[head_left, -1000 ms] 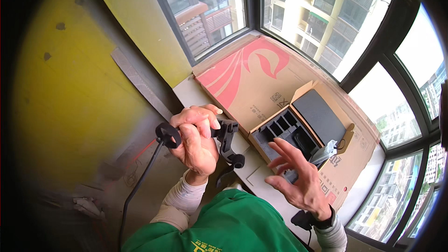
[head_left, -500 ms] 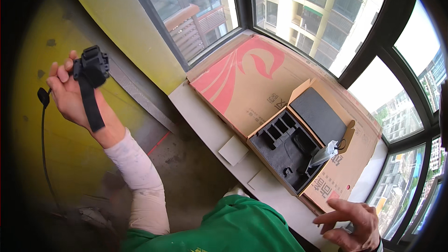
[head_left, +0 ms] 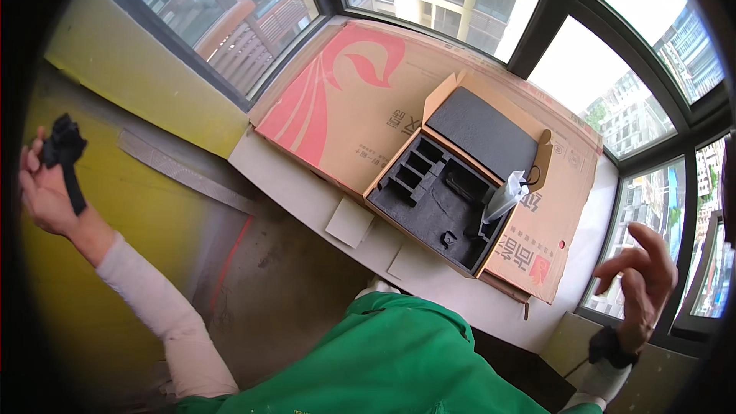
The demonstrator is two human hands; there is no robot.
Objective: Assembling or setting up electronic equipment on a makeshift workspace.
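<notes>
Far out at the left, my left hand (head_left: 47, 203) is raised with its fingers curled against a small black device (head_left: 64, 142). A black strap (head_left: 74, 190) from the device lies along the wrist. How the fingers grip it is partly hidden. On the right, my right hand (head_left: 644, 284) is lifted near the window, its bent fingers apart and nothing in them. A black band (head_left: 611, 347) circles that wrist. Between the hands lies an opened carton (head_left: 420, 241) with a black foam insert (head_left: 424, 222) that has several cut-out slots. A clear plastic bag (head_left: 506, 195) leans on its right side.
The carton rests on a large flat cardboard package (head_left: 326, 134) with a red print, on a pale ledge (head_left: 280, 190). Two light flat pieces, one a square tile (head_left: 349, 222), lie at the ledge's front. A yellow wall (head_left: 153, 92) and dark-framed windows (head_left: 563, 0) close the corner.
My left hand has moved farther left in view with the black device. My right hand has risen and shifted right. The whole view has turned, so the carton appears farther left and higher.
</notes>
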